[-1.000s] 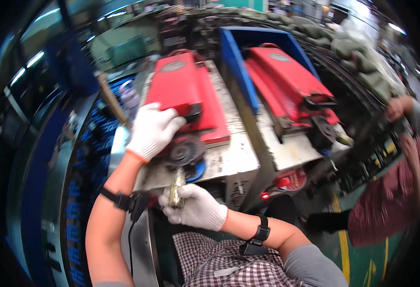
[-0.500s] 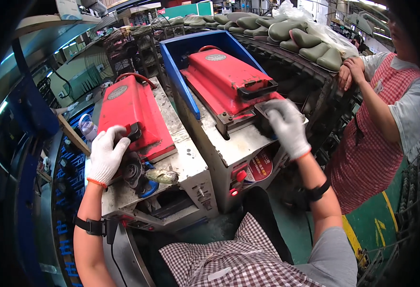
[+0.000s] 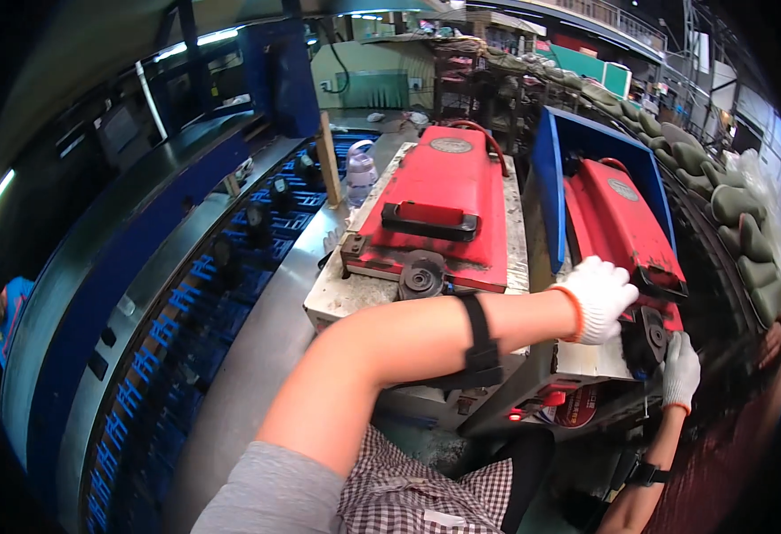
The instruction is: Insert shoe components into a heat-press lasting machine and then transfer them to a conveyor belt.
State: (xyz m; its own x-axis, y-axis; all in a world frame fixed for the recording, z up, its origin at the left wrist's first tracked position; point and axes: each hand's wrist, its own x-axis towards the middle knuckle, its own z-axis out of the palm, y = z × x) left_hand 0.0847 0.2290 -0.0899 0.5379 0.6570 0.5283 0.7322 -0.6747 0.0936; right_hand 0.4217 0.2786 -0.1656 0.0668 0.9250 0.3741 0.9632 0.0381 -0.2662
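Observation:
Both my hands, in white knitted gloves with orange cuffs, are at the front of the right-hand red-covered machine (image 3: 622,200). My left hand (image 3: 602,301) reaches across, fingers loosely spread, beside the cover's black handle (image 3: 662,281). Just below it sits a dark part with a round face (image 3: 653,335). At that part's right side is my right hand (image 3: 679,369), fingers extended upward, its inner side partly hidden. To the left stands a second red-covered machine (image 3: 439,196) with its own black handle (image 3: 430,221) and round dark part (image 3: 423,275), touched by neither hand.
A blue guard (image 3: 546,191) surrounds the right machine. Several olive-green padded pieces (image 3: 755,240) line a rack at right. A clear bottle (image 3: 361,175) stands beside the left machine, near a conveyor with blue slats (image 3: 163,334). Another person's hand (image 3: 773,343) shows at far right.
My view has swung left. My left hand has left the left machine's handle and crossed to the right machine. My right hand has shifted to the right side of the dark part.

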